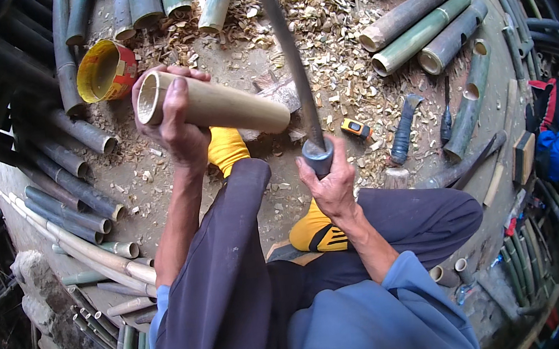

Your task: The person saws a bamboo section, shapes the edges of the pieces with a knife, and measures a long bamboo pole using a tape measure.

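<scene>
My left hand [175, 121] grips a peeled, pale bamboo tube [224, 105] near its open end, holding it nearly level above my knee. My right hand [328, 183] is closed around the grey handle of a long curved blade [290, 51] that points up and away, its edge just right of the tube's far end. The tube's far end rests toward a wooden chopping block [278, 93] on the ground. My feet in yellow socks [316, 228] sit below the hands.
Green and grey bamboo sections [417, 27] lie at the upper right, darker poles [68, 176] at the left. Wood chips [324, 13] cover the ground. A yellow-and-red tin [105, 70], a small tape measure [356, 127] and spare knives [403, 131] lie nearby.
</scene>
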`<state>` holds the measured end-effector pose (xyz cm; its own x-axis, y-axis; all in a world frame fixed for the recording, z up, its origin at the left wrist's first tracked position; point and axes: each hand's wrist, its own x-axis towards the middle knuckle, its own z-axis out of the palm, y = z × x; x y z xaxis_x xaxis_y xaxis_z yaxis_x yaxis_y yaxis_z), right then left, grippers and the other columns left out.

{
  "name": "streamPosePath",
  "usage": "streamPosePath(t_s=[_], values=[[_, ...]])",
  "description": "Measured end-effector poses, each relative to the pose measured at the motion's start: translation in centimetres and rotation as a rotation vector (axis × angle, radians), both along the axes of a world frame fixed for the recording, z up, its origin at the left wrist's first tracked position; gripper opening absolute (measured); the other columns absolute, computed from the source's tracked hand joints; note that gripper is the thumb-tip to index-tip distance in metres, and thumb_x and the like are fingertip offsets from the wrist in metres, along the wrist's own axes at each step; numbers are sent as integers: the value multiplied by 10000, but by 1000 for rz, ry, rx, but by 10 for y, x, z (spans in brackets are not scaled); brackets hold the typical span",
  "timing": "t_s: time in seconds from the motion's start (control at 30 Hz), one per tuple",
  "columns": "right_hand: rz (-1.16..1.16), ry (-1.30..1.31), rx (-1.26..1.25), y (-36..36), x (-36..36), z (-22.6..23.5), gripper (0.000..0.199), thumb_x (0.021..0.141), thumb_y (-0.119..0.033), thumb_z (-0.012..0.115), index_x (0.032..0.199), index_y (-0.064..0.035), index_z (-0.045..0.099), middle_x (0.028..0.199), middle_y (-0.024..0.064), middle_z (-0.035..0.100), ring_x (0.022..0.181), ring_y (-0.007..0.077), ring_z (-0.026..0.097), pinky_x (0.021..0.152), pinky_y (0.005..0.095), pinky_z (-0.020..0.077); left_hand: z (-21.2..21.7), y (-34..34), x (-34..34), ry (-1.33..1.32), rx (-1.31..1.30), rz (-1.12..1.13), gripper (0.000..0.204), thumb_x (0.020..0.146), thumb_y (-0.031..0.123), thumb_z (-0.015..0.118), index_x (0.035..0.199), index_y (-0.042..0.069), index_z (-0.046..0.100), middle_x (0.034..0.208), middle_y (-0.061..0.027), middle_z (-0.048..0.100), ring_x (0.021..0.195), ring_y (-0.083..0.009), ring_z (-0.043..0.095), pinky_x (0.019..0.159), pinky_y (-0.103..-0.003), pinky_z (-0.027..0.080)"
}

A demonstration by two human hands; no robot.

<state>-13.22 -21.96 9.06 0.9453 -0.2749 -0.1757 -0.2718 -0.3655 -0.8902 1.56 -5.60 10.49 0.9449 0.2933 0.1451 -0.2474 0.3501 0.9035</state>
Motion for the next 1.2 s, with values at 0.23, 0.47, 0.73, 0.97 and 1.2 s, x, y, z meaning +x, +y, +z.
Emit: streamPosePath(t_s=[0.23,0.47,0.73,0.97,1.2], values=[[47,-138,-99,-5,24,-64,359,779,-132,696,1002,-22,438,732,145,629,633,275,668,536,370,528,-11,-5,10,-35,-4,-86,328,742,75,570,1036,-11,453,814,-145,559,694,-247,611,654,-390,537],[46,35,17,-4,25,-26,354,791,-160,696,995,-14,446,769,161,632,679,276,667,564,358,525,-11,-1,8,-11,-2,-64,315,755,45,543,1051,-4,444,830,-142,556,719,-255,609,668,-396,534],[139,241,-156,-20,26,-97,314,791,-122,676,966,-10,440,764,192,645,678,304,673,553,375,531,-18,-3,20,49,25,-78,332,755,134,539,1044,1,447,852,-125,518,770,-263,568,746,-425,498],[19,-325,-147,-4,34,-16,371,742,-90,703,1000,-27,444,747,146,625,640,265,665,544,383,523,-24,17,18,28,1,-147,354,741,158,533,1051,4,455,855,-132,518,785,-270,562,768,-432,485],[180,61,-111,-14,31,-54,335,779,-120,683,983,-9,442,739,201,636,687,319,672,548,380,520,-15,9,16,24,62,-199,392,716,145,522,1072,-5,455,875,-145,519,794,-281,569,778,-441,498]])
